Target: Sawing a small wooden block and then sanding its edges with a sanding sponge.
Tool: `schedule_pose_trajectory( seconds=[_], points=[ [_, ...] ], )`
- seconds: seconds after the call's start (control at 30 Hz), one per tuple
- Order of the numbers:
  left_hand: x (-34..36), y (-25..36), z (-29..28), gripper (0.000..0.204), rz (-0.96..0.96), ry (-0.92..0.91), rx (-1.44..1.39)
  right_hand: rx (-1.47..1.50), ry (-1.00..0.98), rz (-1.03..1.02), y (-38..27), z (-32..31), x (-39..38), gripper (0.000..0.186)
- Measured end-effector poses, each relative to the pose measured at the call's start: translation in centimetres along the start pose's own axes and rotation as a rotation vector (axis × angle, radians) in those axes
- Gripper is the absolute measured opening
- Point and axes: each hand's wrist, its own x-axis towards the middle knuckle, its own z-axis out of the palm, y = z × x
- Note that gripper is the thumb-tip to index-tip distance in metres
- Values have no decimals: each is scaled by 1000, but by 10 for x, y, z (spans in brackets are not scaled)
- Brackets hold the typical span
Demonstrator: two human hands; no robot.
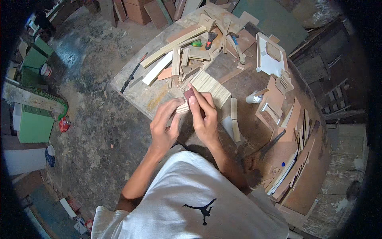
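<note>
Hands close together over the worktable's (149, 95) near edge: left hand (163, 122) grips a small pale wooden block (182, 108), right hand (205, 120) pinches a reddish-brown pad (189, 95) just beside it. Tabletop stained, strewn with wood offcuts (176, 59); hammer (238, 49) toward the far side, white cup (253, 98) to the right. Room: blotched dark floor (87, 115), green box-like units (36, 126) at left, boards (156, 15) beyond the table.

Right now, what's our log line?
Left fingers: holding striped wood piece | Right fingers: holding reddish sandpaper | Workbench: hammer, wood offcuts

Curled left hand (164, 124) beside curled right hand (205, 120)
</note>
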Motion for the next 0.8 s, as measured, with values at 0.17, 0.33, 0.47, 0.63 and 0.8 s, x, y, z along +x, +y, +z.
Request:
schedule_pose_trajectory(
  seconds=[0.17, 0.33, 0.47, 0.63, 0.8],
  points=[
    [6, 7, 4, 31, 20, 34, 3, -5, 54, -90, -11, -3, -1, 37],
    [12, 10, 5, 33, 42, 10, 34, -36, 87, -148, -15, -5, -3, 36],
    [12, 18, 5, 35, 42, -14, -8, 13, 78, -12, -1, -8, 1, 35],
    [8, 7, 9, 36, 3, 45, 15, -17, 96, -168, -27, -6, 5, 35],
    [6, 0, 10, 36, 58, 47, 62, -16, 95, -15, -3, -2, 5, 36]
  ],
)
